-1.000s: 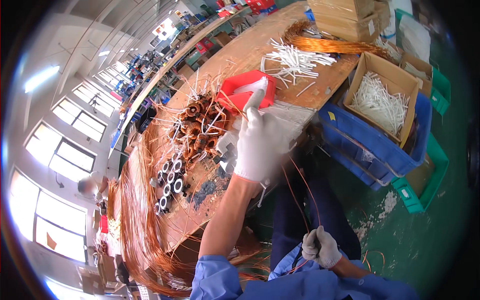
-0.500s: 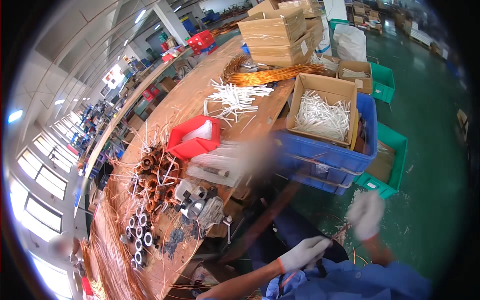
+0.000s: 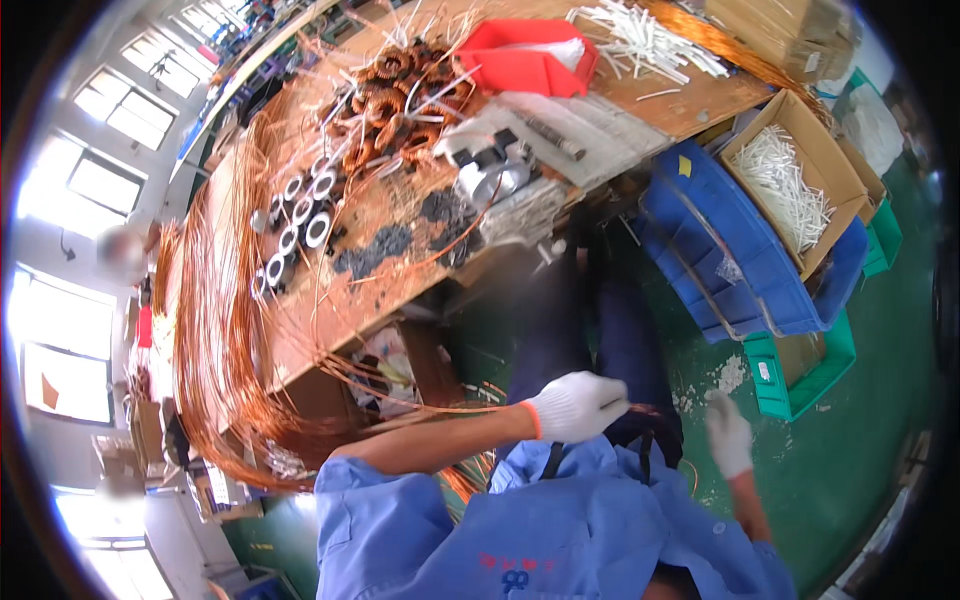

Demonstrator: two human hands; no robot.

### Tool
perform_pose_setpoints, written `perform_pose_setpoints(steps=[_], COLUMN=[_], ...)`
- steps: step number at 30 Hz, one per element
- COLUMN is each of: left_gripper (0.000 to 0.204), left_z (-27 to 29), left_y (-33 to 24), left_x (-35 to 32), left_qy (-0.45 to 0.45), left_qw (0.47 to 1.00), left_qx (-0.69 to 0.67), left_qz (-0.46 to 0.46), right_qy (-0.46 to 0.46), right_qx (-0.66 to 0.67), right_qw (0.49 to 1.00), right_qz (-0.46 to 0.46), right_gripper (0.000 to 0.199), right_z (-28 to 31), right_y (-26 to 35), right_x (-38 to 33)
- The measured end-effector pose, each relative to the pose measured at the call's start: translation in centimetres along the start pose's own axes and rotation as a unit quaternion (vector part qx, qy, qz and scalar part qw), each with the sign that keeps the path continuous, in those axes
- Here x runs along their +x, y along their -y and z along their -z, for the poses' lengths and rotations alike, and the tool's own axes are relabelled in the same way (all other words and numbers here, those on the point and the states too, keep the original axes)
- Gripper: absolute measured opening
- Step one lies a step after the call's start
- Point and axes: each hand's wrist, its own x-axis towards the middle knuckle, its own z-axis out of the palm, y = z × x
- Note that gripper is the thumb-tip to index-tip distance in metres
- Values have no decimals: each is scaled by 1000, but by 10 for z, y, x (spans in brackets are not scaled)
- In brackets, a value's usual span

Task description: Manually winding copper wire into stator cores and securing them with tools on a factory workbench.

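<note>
My left hand, in a white knit glove with an orange cuff, is closed on copper wire above my lap. A short reddish stretch of it shows beyond the fingertips, and thin strands run back along my forearm toward the bench. My right hand, also gloved, is raised off to the right, apart from the left. Its fingers are soft and blurred, so their hold is unclear. Long loose copper wires hang over the bench's left end and gather in a bundle near my left elbow.
On the wooden bench are wound copper coils, black-and-white rings, a metal clamp fixture and a red bin. At right, a blue crate carries a cardboard box of white tubes, beside a green crate.
The view has swung down and left, showing more of my lap and the hanging wires. My right hand now appears farther from the left hand, and less blurred.
</note>
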Motion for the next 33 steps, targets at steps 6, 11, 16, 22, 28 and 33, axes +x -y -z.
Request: perform_pose_setpoints(steps=[6,11,16,22,28,33], left_gripper=[29,32,33,30,54,46], left_z=[26,62,38,136,211,202], left_y=[-41,-53,-60,-41,28,52], left_x=[-56,-126,-108,-35,6,20], left_qy=[24,173,49,-462,-443,-506], left_qw=[991,949,977,869,889,861], left_qx=[-75,-18,101,160,83,-23], left_qz=[110,264,-180,-76,82,39], right_qy=[154,-49,-122,-100,103,-46], right_qx=[253,156,-121,-188,-330,-240], right_qw=[953,963,898,846,769,949], right_qz=[69,-215,-405,-489,-537,-198], right_gripper=[17,26,43,47,42,58], right_z=[-16,9,112,132,92,-7], right_y=[107,-154,-408,-365,-339,-214], right_x=[-7,-67,-332,-466,-402,-98])
